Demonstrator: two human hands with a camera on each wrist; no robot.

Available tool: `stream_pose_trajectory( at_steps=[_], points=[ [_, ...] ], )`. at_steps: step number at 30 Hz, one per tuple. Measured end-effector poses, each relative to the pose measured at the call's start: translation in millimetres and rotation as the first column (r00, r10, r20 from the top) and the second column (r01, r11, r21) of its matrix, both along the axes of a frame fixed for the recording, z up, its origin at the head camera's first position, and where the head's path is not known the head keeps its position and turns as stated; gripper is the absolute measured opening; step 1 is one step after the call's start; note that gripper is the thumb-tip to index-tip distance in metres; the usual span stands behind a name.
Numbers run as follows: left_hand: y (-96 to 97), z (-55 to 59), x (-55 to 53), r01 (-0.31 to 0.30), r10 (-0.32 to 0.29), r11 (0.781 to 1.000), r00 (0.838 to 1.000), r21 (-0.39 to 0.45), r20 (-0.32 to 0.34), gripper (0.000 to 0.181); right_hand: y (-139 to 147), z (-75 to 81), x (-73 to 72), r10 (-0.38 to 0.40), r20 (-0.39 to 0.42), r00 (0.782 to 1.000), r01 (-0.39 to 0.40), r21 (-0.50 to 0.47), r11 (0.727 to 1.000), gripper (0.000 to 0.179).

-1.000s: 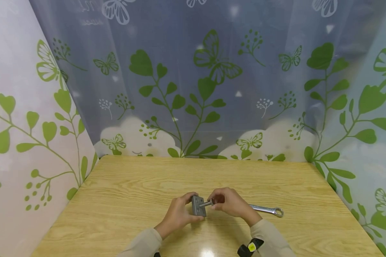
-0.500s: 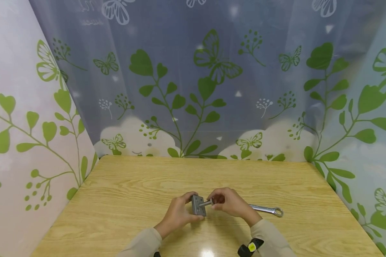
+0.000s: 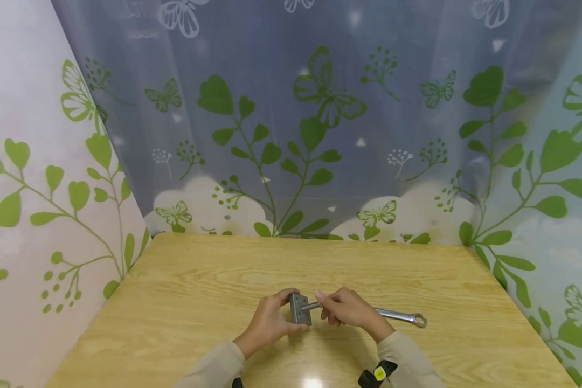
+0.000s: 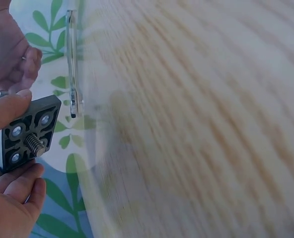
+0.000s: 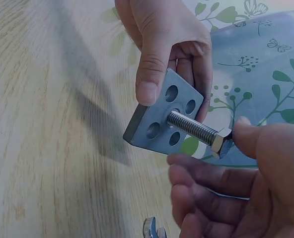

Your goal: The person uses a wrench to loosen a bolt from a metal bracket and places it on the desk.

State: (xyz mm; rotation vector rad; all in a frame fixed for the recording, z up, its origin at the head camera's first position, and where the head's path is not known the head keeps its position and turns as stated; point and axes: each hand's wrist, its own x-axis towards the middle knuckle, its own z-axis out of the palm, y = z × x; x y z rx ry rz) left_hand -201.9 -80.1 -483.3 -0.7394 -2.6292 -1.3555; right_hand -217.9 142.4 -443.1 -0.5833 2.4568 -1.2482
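Observation:
My left hand grips a square grey metal plate by its edges, thumb on one side and fingers on the other. Several round holes surround a threaded hex bolt at the plate's middle. In the left wrist view the bolt's threaded end sticks out of the dark back face. My right hand is at the hex head, the thumb against it and the curled forefinger close beneath. Whether that forefinger touches the head is hard to tell.
A combination wrench lies on the wooden table, just right of my right hand and partly hidden by it. Patterned curtains with leaves and butterflies stand around the table's back and sides.
The right thumb has moved up and away from me across the bolt head, and the right fingers have rolled below. The left hand and plate have hardly moved.

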Motion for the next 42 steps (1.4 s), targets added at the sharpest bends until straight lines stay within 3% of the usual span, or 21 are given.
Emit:
stream_pose_trajectory(
  at_steps=[6, 13, 17, 25, 31, 35, 42],
  points=[
    [-0.6, -1.6, 0.0, 0.005, -0.005, 1.000, 1.000, 0.013, 0.013, 0.071, 0.1, -1.7, -1.6, 0.024, -0.044, 0.999, -0.024, -0.004, 1.000, 0.048],
    [-1.8, 0.6, -3.2, -0.007, 0.008, 1.000, 1.000, 0.011, -0.015, 0.068, 2.0, -1.2, -5.3, 0.052, -0.179, 0.983, -0.050, 0.016, 0.999, 0.024],
    [-2.0, 2.8, -3.4, -0.014, 0.014, 1.000, 1.000, 0.013, 0.001, 0.068, 2.6, -0.2, -5.8, 0.064, -0.227, 0.972, -0.066, -0.001, 0.998, 0.024],
    [-1.3, 5.1, -3.0, -0.021, 0.021, 1.000, 1.000, 0.016, 0.010, 0.069, 3.9, 0.8, -7.0, 0.084, -0.214, 0.973, -0.095, -0.039, 0.995, 0.028],
    [-0.9, 3.1, -2.4, -0.027, 0.027, 1.000, 1.000, 0.013, 0.004, 0.069, 4.5, -2.4, -7.1, 0.112, -0.211, 0.971, -0.119, -0.019, 0.993, 0.031],
    [-0.5, 2.2, -3.3, -0.028, 0.028, 1.000, 1.000, 0.013, 0.010, 0.070, 3.7, -4.0, -6.7, 0.133, -0.168, 0.977, -0.133, 0.009, 0.991, 0.034],
    [0.7, 2.8, -4.5, -0.029, 0.029, 1.000, 0.999, -0.001, 0.027, 0.071, 1.3, -6.1, -6.4, 0.031, -0.088, 0.996, -0.032, -0.020, 0.999, 0.055]
  ],
)
